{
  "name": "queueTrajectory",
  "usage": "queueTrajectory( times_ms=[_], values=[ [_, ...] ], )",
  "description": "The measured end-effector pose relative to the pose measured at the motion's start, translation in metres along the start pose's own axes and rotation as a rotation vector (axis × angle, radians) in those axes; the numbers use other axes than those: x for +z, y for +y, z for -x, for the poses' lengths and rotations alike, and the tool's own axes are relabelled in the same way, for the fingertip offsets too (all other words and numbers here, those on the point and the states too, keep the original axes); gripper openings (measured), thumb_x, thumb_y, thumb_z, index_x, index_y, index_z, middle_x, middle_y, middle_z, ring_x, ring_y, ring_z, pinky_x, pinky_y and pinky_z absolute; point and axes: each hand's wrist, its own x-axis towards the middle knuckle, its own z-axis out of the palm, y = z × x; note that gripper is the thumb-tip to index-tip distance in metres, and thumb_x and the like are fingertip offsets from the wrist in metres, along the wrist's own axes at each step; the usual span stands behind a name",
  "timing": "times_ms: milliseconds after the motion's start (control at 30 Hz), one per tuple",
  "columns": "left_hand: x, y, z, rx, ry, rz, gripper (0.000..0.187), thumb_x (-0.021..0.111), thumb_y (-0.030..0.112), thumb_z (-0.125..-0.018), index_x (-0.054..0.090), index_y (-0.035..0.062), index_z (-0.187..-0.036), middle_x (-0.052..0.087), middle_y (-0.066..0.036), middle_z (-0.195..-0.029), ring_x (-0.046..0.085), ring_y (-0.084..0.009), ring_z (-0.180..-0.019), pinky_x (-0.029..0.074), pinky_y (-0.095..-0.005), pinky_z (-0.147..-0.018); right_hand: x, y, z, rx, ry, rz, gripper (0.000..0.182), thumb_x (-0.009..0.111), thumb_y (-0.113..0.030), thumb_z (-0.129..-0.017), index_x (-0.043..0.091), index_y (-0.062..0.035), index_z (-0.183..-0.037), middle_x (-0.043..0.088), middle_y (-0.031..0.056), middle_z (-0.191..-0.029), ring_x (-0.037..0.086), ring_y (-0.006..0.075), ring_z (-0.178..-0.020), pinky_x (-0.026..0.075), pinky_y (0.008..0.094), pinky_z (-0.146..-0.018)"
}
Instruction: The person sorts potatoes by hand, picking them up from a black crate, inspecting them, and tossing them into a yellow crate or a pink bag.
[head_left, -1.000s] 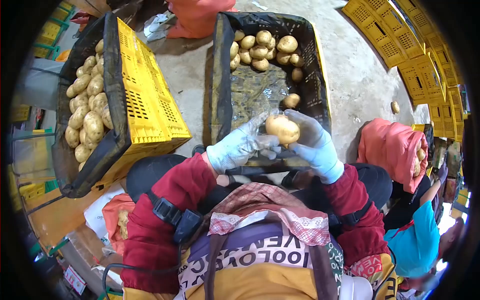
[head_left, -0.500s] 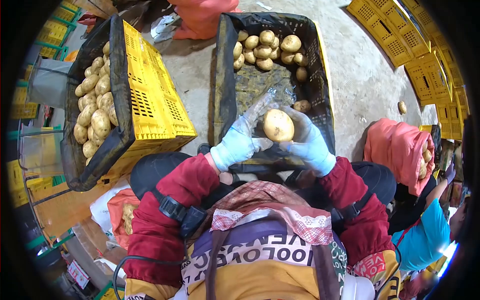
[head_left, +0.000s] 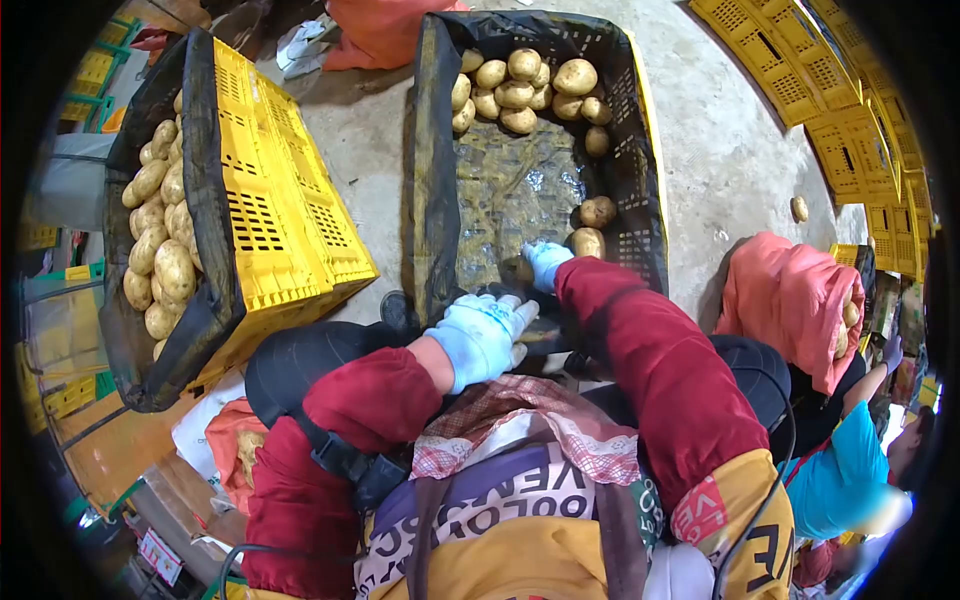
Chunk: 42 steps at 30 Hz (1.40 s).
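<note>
My left hand (head_left: 483, 340), in a pale blue glove, is in front of the crate's near end. Its fingers are stretched out and apart, with nothing in them. My right hand (head_left: 547, 265), gloved the same way, reaches down inside the black-lined crate (head_left: 432, 170) near its front end. Its fingertips are dark and blurred, so whether they hold anything does not show. A pale potato (head_left: 587, 243) lies beside my right wrist, with a browner potato (head_left: 597, 211) just beyond it. Several potatoes (head_left: 515, 94) are gathered at the crate's far end.
On the left, a tilted yellow crate (head_left: 265, 210) with black lining holds many potatoes (head_left: 160, 240). A pink sack (head_left: 775, 300) of potatoes stands at right, near a person in a blue shirt (head_left: 845, 470). Yellow crates (head_left: 780, 60) line the far right; one potato (head_left: 799, 209) lies on the floor.
The large pale potato has left both hands, and a pale one now lies at the crate's right side. My left hand has drawn back toward me; my right has moved down into the crate.
</note>
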Motion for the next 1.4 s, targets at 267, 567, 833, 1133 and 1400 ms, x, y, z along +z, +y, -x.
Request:
queueTrajectory(
  times_ms=[267,567,833,1133,1400],
  values=[
    [-0.014,-0.013,-0.011,-0.004,0.003,0.035,0.055,0.058,0.028,-0.082,0.046,0.0031,-0.13,0.054,-0.017,-0.12,0.056,-0.0321,-0.105,0.044,-0.0412,-0.088,-0.039,0.033,-0.027,0.079,0.108,0.242,0.03,0.062,-0.021,-0.076,0.066,-0.0084,-0.103,0.065,0.0155,-0.104,0.063,0.0327,-0.098,0.051,0.0449,-0.081],
    [-0.011,-0.035,-0.021,-0.015,-0.032,0.16,0.055,0.057,0.031,-0.083,0.046,0.0034,-0.13,0.054,-0.017,-0.118,0.056,-0.0325,-0.103,0.044,-0.0417,-0.087,-0.053,0.09,-0.051,0.593,0.099,0.174,0.056,0.068,-0.034,-0.075,0.051,-0.0103,-0.123,0.05,0.0125,-0.127,0.048,0.034,-0.119,0.045,0.0447,-0.095],
    [-0.02,-0.031,-0.018,0.018,0.022,0.159,0.056,0.057,0.03,-0.083,0.045,0.0019,-0.129,0.055,-0.019,-0.117,0.055,-0.0337,-0.104,0.044,-0.0426,-0.088,-0.073,0.113,-0.042,0.252,0.305,-0.893,0.042,0.068,-0.027,-0.078,0.056,-0.0001,-0.108,0.064,0.0162,-0.108,0.062,0.0277,-0.102,0.049,0.0394,-0.089],
    [-0.023,-0.019,-0.043,0.004,0.316,1.582,0.069,0.07,0.006,-0.08,0.034,-0.0007,-0.138,0.055,-0.011,-0.119,0.059,-0.0152,-0.096,0.05,-0.0274,-0.079,-0.115,0.003,0.155,-0.285,-0.071,-2.06,0.051,0.045,-0.037,-0.096,0.042,-0.0001,-0.131,0.056,0.0167,-0.125,0.059,0.0307,-0.109,0.051,0.0428,-0.09],
    [-0.019,0.005,-0.013,0.134,0.28,1.576,0.071,0.07,-0.005,-0.076,0.036,0.0028,-0.138,0.047,-0.007,-0.133,0.05,-0.0168,-0.117,0.044,-0.029,-0.096,-0.074,-0.03,0.207,-0.299,0.203,-1.991,0.06,0.056,-0.045,-0.09,0.039,-0.011,-0.137,0.053,0.0082,-0.128,0.058,0.0206,-0.106,0.053,0.0338,-0.079]
  ],
)
